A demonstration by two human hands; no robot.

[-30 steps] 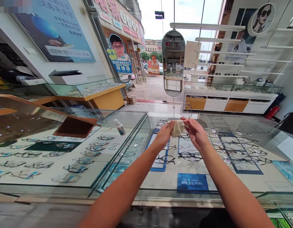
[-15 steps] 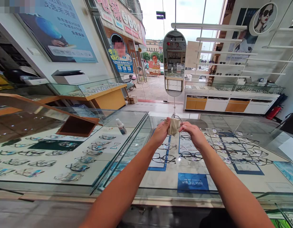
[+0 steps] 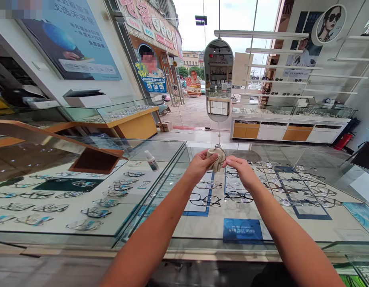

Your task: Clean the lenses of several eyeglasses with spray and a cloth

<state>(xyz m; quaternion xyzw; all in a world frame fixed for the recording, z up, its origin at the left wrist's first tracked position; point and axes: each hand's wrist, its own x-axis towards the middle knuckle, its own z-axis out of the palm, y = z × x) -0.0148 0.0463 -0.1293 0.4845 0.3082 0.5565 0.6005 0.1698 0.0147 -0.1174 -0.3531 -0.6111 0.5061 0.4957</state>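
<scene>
Both my arms reach out over a glass display counter [image 3: 262, 153]. My left hand [image 3: 199, 164] is closed on a beige cleaning cloth [image 3: 216, 158] that wraps one lens of a thin-framed pair of glasses [image 3: 221, 153]. My right hand [image 3: 241, 169] pinches the other side of the same glasses, just right of the cloth. The frame is mostly hidden by the cloth and my fingers. Under the glass lie several pairs of glasses on white and blue mats.
A small white spray bottle [image 3: 150, 160] stands on the left glass case [image 3: 127, 147]. An oval mirror [image 3: 218, 79] hangs ahead. Wall shelves with sunglasses [image 3: 292, 79] and a long white counter [image 3: 292, 119] are at the right. A red fire extinguisher [image 3: 342, 141] sits far right.
The glasses have turned: one second ago a lens stood clear above my right hand, now the cloth in my left hand covers it. Both hands have shifted slightly left and up.
</scene>
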